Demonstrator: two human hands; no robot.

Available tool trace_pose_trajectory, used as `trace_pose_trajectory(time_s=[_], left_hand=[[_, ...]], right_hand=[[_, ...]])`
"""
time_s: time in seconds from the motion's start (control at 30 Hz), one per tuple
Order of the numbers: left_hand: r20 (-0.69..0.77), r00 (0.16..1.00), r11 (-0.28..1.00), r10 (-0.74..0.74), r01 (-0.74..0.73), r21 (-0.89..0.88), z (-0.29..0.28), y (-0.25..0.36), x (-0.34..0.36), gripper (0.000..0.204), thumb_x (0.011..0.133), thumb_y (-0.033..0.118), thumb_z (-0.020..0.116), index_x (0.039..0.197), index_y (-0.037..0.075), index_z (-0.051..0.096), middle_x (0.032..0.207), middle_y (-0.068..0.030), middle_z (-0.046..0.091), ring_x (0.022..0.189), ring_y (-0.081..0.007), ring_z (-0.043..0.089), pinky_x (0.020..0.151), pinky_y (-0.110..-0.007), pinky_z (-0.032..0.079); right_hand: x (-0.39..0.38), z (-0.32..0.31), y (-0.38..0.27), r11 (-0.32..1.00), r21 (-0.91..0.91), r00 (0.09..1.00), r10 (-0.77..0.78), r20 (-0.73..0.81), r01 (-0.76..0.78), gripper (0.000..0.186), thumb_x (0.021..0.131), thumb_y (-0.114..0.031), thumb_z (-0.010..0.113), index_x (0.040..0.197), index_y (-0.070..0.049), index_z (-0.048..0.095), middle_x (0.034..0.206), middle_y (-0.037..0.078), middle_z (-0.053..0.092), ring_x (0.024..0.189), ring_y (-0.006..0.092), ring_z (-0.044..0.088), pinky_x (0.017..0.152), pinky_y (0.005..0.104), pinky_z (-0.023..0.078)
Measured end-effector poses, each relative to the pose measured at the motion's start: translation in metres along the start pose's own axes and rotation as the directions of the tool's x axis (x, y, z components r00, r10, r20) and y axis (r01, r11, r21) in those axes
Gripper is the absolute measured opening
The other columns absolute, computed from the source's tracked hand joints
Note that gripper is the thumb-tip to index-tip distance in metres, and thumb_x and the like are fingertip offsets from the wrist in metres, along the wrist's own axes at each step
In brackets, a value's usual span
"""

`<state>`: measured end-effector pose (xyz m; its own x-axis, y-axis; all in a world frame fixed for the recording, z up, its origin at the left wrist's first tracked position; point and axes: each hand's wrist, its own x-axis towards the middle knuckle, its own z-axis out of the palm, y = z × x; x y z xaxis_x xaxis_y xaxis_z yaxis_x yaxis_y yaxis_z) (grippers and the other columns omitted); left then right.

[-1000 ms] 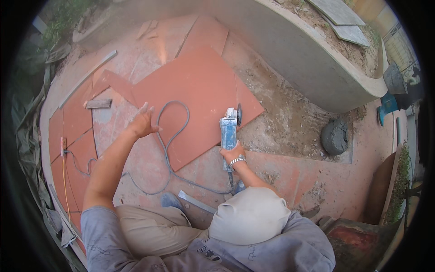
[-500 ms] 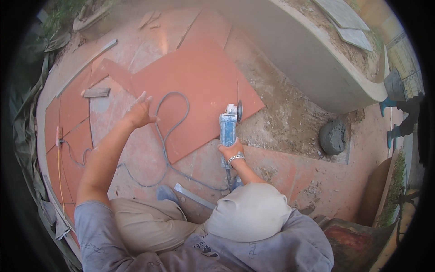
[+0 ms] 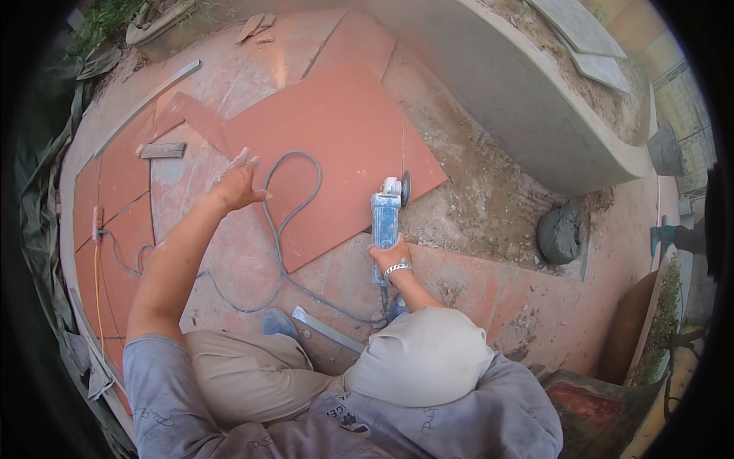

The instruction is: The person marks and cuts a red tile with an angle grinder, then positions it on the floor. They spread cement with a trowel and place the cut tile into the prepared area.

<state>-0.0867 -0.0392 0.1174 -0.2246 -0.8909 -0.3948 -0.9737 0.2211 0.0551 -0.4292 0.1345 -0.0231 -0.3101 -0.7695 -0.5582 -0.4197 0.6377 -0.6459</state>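
Observation:
My right hand (image 3: 392, 258) is wrapped round the blue body of an angle grinder (image 3: 385, 214). The grinder's disc sits at the near right edge of a large reddish tile (image 3: 321, 153), at the end of a thin straight line that runs up the tile. Whether the disc touches the tile I cannot tell. My left hand (image 3: 238, 185) is raised over the tile's left edge, fingers apart and holding nothing. A grey power cord (image 3: 315, 180) loops across the tile and back to the grinder's rear end.
A bucket of grey mortar (image 3: 560, 233) stands on the dug-out ground at right, below a curved concrete wall (image 3: 535, 115). A wooden block (image 3: 163, 150), a long metal bar (image 3: 149, 105) and a socket on a cable (image 3: 97, 222) lie at left. Part of another person (image 3: 680, 237) shows far right.
The dust haze near the top has thinned. The other person's legs at the far right have shifted. My hands and the grinder have hardly moved.

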Motion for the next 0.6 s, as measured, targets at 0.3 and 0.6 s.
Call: trace_pose_trajectory(time_s=[0.3,0.6], left_hand=[[0.015,1.000,1.000,-0.010,0.010,0.005,-0.0031,0.0027,-0.0003,0.105,0.078,0.046,0.086,0.156,-0.002,0.034,0.165,-0.0315,0.018,0.146,-0.0437,0.039,0.117,-0.045,0.040],[0.018,1.000,1.000,-0.004,0.003,0.022,-0.0014,0.0010,0.0014,0.106,0.078,0.048,0.085,0.156,-0.002,0.034,0.165,-0.0311,0.018,0.144,-0.0447,0.040,0.116,-0.046,0.041]], right_hand=[[-0.0048,-0.0014,-0.0014,1.000,-0.009,1.000,0.012,-0.003,-0.012,0.083,0.067,-0.035,0.078,0.132,0.009,0.050,0.123,0.029,0.067,0.113,0.0419,0.067,0.099,0.0438,0.052],[-0.0046,0.0008,0.0035,1.000,0.012,1.000,-0.021,-0.023,0.021,0.080,0.067,-0.037,0.078,0.129,0.007,0.053,0.118,0.028,0.068,0.110,0.0409,0.068,0.097,0.0439,0.053]])
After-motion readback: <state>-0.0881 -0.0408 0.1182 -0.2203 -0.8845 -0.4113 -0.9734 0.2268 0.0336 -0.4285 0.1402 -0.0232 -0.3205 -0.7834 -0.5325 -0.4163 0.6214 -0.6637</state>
